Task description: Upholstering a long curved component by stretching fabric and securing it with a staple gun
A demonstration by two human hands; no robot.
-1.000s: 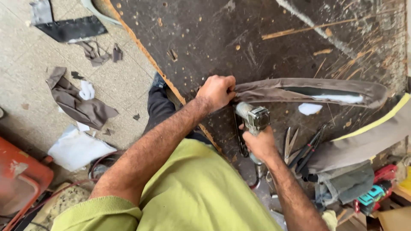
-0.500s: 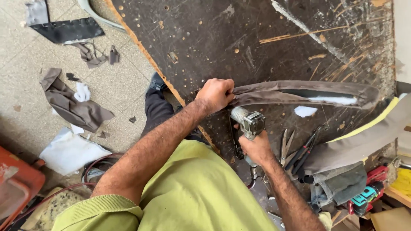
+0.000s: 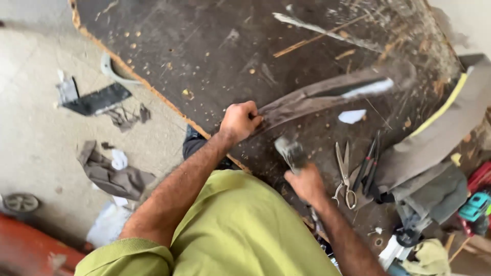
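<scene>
Fisted tight, left hand (image 3: 239,120) pinches the near end of a long brown-grey fabric strip (image 3: 327,94) and holds it down on the dark, scarred worktable (image 3: 204,46). Strip runs away up and to the right across the board, a pale lining showing along part of its far end. Right hand (image 3: 307,184) wrapped around the grip of a grey staple gun (image 3: 290,152), blurred, nose just below the strip and a little right of the left fist; tool not clearly touching the cloth. Beside the right hand, on the board: steel scissors (image 3: 345,174), and dark-handled pliers (image 3: 369,164) just to their right. White scrap of paper (image 3: 352,116) lies under the strip's middle. Grey upholstery panel with yellow edge (image 3: 440,128) slopes along the table's right side; heap of grey cloth and a teal tool (image 3: 475,205) beyond it. On the concrete floor at left: crumpled brown-grey offcut (image 3: 110,174), black flat piece (image 3: 97,99), white scraps. Nothing lies between fist and tool.
</scene>
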